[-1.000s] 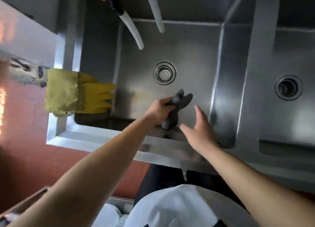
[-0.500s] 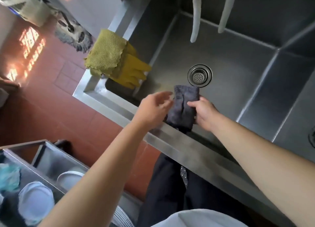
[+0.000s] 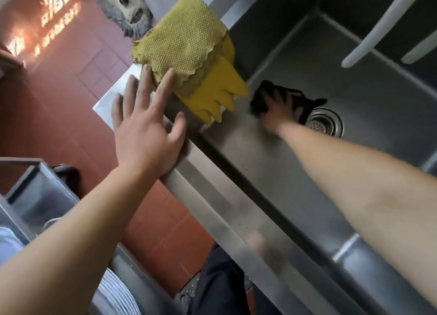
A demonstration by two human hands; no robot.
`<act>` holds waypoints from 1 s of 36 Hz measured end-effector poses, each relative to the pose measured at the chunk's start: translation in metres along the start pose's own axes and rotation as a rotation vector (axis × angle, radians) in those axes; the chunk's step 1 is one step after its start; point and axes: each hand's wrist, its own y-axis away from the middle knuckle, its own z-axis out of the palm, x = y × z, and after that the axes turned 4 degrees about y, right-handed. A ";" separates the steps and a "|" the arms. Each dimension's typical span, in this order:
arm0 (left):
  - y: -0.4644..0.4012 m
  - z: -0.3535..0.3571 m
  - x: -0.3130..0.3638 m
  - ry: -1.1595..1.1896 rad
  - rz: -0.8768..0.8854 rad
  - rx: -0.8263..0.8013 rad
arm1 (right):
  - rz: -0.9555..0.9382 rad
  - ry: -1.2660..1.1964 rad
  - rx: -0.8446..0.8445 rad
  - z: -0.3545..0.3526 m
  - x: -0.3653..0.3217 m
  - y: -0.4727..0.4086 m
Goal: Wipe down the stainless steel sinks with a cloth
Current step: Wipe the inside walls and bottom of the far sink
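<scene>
In the head view, the right hand (image 3: pixel 277 111) is seen reaching down into the stainless steel sink (image 3: pixel 295 177), blurred by motion. A dark cloth (image 3: pixel 283 94) is pressed under this hand against the basin floor, with the fingers spread over it; the cloth's edges are seen spilling out beyond the fingertips and to both sides of the hand. Whether the fingers are curled into the fabric or laid flat on it cannot be told through the blur. The round drain strainer (image 3: pixel 324 122) is found just beside the right hand, on its thumb side, and the cloth's trailing corner is seen touching or overlapping the strainer's rim.

The left hand (image 3: pixel 146 130) is held wide, fingers straight and splayed, with nothing gripped. Its palm and thumb are laid at the front rim of the sink, near the corner. Just beyond its fingertips a yellow mesh cloth (image 3: pixel 182 45) is draped over the sink's side edge, and the index and middle fingertips are seen at or overlapping its lower border. Beneath that cloth a yellow rubber glove (image 3: pixel 217 90) is hung, its fingers pointing down into the basin, between the two hands.

Beyond the right hand, two white hoses (image 3: pixel 378 28) are seen hanging above the basin. Below the left forearm, stacked white plates (image 3: pixel 118 298) are visible.
</scene>
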 end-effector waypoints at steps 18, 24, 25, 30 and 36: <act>-0.001 -0.010 0.010 0.040 -0.070 0.010 | -0.707 0.586 -0.176 0.066 0.070 0.107; -0.001 -0.007 0.008 -0.008 -0.062 0.011 | -0.141 0.324 -0.022 0.047 0.042 0.063; -0.001 -0.006 0.008 -0.014 -0.062 0.012 | -0.005 0.215 0.018 0.039 0.035 0.048; -0.002 -0.005 0.007 -0.014 -0.062 0.030 | 0.378 -0.142 0.142 -0.017 0.020 -0.044; -0.003 -0.004 0.005 -0.022 -0.058 0.050 | 0.420 -0.181 0.148 -0.085 0.014 -0.124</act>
